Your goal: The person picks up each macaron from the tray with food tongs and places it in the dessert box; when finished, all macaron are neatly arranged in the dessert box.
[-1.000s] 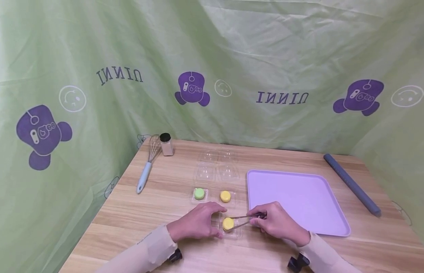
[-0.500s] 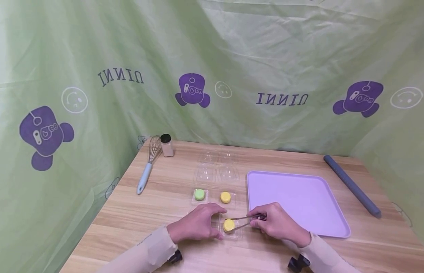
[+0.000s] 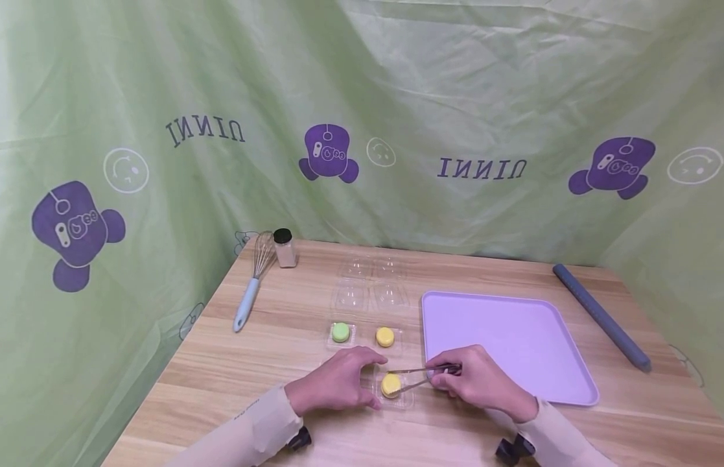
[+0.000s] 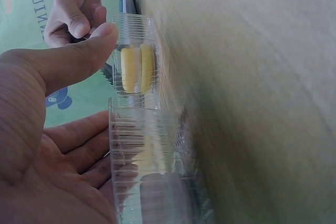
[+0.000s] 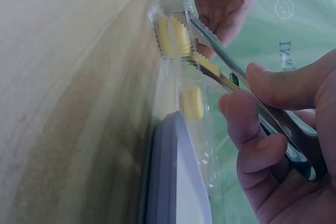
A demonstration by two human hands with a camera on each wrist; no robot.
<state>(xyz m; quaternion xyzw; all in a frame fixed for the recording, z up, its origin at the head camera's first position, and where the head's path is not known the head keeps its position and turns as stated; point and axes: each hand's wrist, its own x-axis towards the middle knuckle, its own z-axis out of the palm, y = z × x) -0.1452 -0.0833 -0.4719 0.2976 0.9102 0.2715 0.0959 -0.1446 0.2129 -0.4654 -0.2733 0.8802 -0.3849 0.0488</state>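
Note:
In the head view, my right hand (image 3: 481, 383) holds metal tongs (image 3: 420, 371) by the handle end. Their serrated tips stand apart about a yellow macaron (image 3: 391, 385), which sits in a compartment of a clear plastic container (image 5: 182, 10). Thumb and fingers of my left hand (image 3: 338, 381) curve round the container's left part, thumb on the near side. A darker macaron (image 4: 167, 198) shows through the nearer compartment in the left wrist view; the left hand hides it from the head camera. Farther back in the container lie a green macaron (image 3: 340, 332) and another yellow macaron (image 3: 385, 336).
The container's clear domed lid (image 3: 370, 295) lies folded back behind. A lilac tray (image 3: 513, 344) lies to the right, with a grey-blue rolling pin (image 3: 601, 316) beyond it. At the back left are a whisk (image 3: 251, 285) and a black-capped jar (image 3: 284, 250).
My right hand and the tongs have shifted very slightly right, and the tips stand a bit wider about the yellow macaron. The left hand has stayed in place.

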